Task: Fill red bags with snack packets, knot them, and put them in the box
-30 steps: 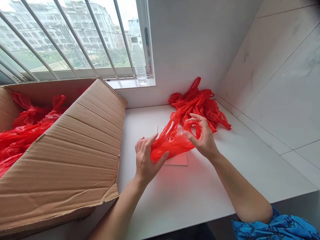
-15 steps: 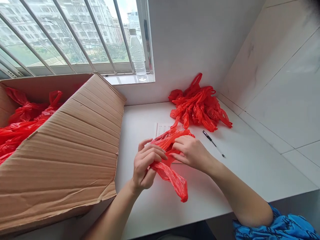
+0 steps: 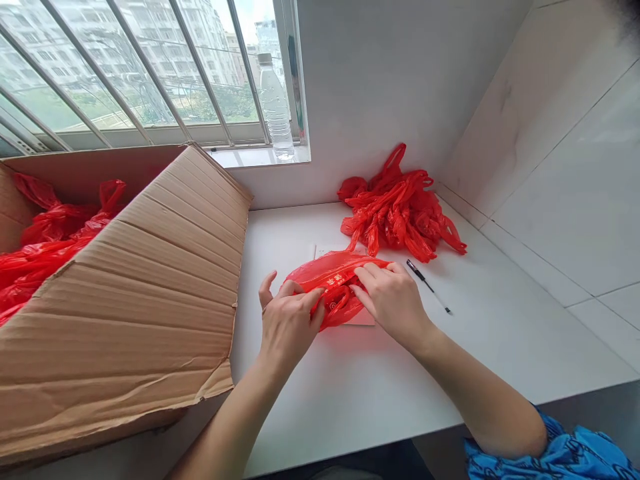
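left hand (image 3: 287,327) and right hand (image 3: 393,293) each pinch one end of the red plastic bag (image 3: 326,275), so it's right between them, long axis roughly side to side over the tabletop (image 3: 320,393), neither really nearer

The bag (image 3: 316,271) is red, the sleeve (image 3: 570,455) patterned blue.

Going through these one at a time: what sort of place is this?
Indoors, probably a home or small workroom, though I can't tell which. A barred window looks onto tall buildings, and a white counter runs up to a tiled wall.
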Demonstrator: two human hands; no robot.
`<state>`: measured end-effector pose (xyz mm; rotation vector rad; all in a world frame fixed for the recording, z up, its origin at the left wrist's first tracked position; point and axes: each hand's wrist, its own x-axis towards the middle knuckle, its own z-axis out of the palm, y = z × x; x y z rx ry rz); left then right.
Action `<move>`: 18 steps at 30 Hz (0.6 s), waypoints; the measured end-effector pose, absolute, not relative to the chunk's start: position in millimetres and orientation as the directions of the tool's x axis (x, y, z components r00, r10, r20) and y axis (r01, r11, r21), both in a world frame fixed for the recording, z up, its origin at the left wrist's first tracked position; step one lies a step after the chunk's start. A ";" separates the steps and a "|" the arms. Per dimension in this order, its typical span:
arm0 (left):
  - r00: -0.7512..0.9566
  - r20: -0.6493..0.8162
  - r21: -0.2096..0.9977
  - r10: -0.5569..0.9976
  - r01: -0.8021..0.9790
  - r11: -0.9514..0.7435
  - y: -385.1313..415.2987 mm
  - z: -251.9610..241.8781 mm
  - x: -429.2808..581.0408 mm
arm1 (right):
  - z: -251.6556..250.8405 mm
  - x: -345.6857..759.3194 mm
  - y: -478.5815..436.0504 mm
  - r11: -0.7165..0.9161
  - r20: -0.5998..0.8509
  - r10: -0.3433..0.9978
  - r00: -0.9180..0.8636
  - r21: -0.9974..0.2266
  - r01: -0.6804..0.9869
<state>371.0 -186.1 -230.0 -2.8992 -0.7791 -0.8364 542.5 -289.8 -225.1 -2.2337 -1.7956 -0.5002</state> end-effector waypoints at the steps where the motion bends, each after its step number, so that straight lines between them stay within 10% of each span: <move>1: 0.743 0.477 0.083 0.469 0.494 -0.866 -186.7 -231.1 370.2 | -226.7 542.1 -289.7 -0.272 0.387 0.893 0.228 0.064 0.960; 8: 0.816 0.342 -0.063 0.466 0.515 -0.855 -186.2 -241.1 362.9 | -235.1 549.5 -296.9 -0.312 0.227 0.936 0.270 0.175 0.934; 18: 0.850 0.321 0.053 0.417 0.424 -0.904 -187.8 -228.4 365.5 | -247.3 546.2 -269.9 -0.058 0.337 0.939 0.068 -0.038 0.998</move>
